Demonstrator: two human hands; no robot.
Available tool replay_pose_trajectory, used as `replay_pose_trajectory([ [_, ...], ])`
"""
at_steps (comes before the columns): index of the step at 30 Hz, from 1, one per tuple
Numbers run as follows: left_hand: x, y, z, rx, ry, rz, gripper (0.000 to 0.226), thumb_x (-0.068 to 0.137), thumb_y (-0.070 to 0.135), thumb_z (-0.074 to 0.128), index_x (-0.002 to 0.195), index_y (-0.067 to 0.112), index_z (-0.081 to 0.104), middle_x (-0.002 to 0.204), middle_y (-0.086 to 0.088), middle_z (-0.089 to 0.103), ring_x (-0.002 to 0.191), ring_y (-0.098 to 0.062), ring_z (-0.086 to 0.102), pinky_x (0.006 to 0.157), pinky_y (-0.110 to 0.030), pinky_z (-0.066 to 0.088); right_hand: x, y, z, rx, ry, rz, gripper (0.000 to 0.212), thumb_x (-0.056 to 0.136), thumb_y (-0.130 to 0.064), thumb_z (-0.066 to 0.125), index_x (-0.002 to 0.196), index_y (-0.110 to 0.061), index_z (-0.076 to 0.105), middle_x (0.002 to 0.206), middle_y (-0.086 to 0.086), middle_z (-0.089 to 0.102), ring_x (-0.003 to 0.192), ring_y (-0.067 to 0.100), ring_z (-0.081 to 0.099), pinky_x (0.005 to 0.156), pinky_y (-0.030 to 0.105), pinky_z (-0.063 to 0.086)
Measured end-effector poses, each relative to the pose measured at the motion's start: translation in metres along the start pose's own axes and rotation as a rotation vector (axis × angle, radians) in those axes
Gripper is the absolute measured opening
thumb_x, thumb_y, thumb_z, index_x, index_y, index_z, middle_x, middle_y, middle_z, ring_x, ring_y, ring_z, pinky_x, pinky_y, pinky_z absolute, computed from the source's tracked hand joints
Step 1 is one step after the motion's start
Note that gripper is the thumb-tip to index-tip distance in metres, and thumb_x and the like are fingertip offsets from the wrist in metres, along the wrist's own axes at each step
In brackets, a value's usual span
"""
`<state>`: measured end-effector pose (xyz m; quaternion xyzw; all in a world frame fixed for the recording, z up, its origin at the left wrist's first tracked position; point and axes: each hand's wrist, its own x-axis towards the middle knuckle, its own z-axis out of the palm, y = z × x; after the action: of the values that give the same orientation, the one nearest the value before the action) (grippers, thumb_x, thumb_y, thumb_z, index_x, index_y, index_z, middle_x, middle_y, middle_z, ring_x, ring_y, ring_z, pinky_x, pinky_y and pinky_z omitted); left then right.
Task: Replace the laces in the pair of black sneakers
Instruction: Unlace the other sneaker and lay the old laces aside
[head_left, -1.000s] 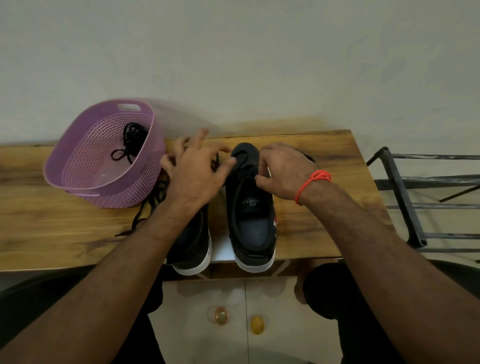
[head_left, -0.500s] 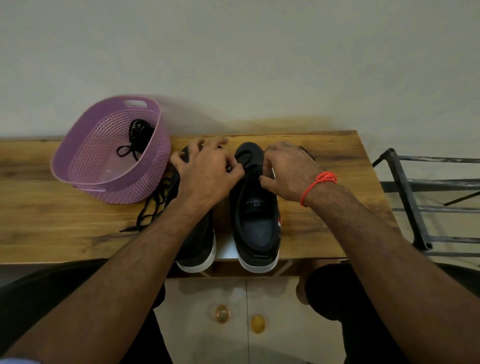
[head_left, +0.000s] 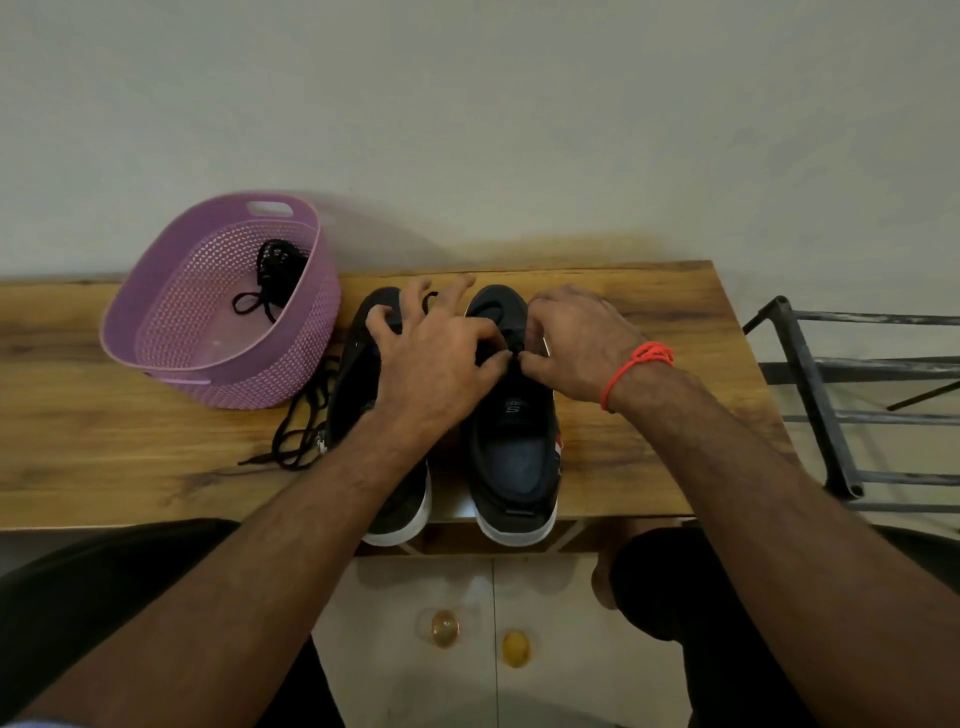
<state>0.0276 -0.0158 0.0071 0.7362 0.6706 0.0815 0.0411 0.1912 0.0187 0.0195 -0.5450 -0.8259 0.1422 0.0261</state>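
My left hand has shifted right to meet my right hand, both sets of fingers now pinching the lace at the right sneaker tongue, so threading continues there.

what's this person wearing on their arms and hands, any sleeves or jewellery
Both forearms are bare, with no sleeves in view. The right hand has a thin orange-red cord bracelet, knotted, round the wrist. The left hand shows no ring, band or glove.
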Motion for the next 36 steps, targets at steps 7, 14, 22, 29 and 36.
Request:
replay_pose_trajectory([
  [7,0.011,-0.026,-0.004,-0.085,0.196,-0.156,0.028,0.100,0.047,0.048,0.108,0.030,0.068,0.140,0.014,0.053,0.134,-0.022,0.032,0.103,-0.053,0.024,0.001,0.000,0.000,0.007,-0.005,-0.001,0.023,0.086,-0.035,0.065,0.074,-0.029,0.046,0.108,-0.003,0.054,0.116,0.023,0.045,0.103,0.045,0.040],
  [14,-0.001,-0.002,-0.007,-0.091,-0.063,-0.012,0.031,0.089,0.061,0.061,0.115,0.046,0.069,0.155,0.013,0.036,0.143,-0.028,0.019,0.108,-0.057,0.019,0.001,-0.001,-0.002,-0.007,-0.015,0.001,0.021,0.087,-0.037,0.064,0.080,-0.029,0.046,0.112,0.000,0.054,0.119,0.025,0.043,0.101,0.045,0.040],
  [22,0.004,-0.001,0.000,-0.047,0.080,-0.096,0.020,0.093,0.049,0.059,0.103,0.037,0.071,0.146,0.016,0.047,0.137,-0.024,0.030,0.103,-0.053,0.026,0.000,0.000,-0.001,-0.022,-0.005,0.001,0.017,0.087,-0.037,0.064,0.085,-0.027,0.050,0.114,0.000,0.055,0.120,0.025,0.044,0.104,0.045,0.039],
  [29,0.010,-0.030,-0.015,-0.124,0.292,-0.158,0.022,0.093,0.043,0.055,0.112,0.036,0.066,0.144,0.013,0.050,0.132,-0.023,0.034,0.101,-0.050,0.026,0.000,0.000,-0.002,0.003,-0.010,0.006,0.024,0.086,-0.035,0.064,0.075,-0.030,0.044,0.110,-0.002,0.054,0.119,0.024,0.043,0.103,0.043,0.038],
  [36,-0.003,0.006,-0.001,-0.003,-0.048,0.004,0.025,0.092,0.057,0.060,0.111,0.044,0.070,0.162,0.009,0.028,0.147,-0.031,0.012,0.111,-0.062,0.020,-0.003,0.001,-0.003,-0.011,-0.011,0.000,0.017,0.088,-0.037,0.063,0.085,-0.029,0.049,0.115,-0.001,0.054,0.122,0.025,0.042,0.105,0.044,0.038],
])
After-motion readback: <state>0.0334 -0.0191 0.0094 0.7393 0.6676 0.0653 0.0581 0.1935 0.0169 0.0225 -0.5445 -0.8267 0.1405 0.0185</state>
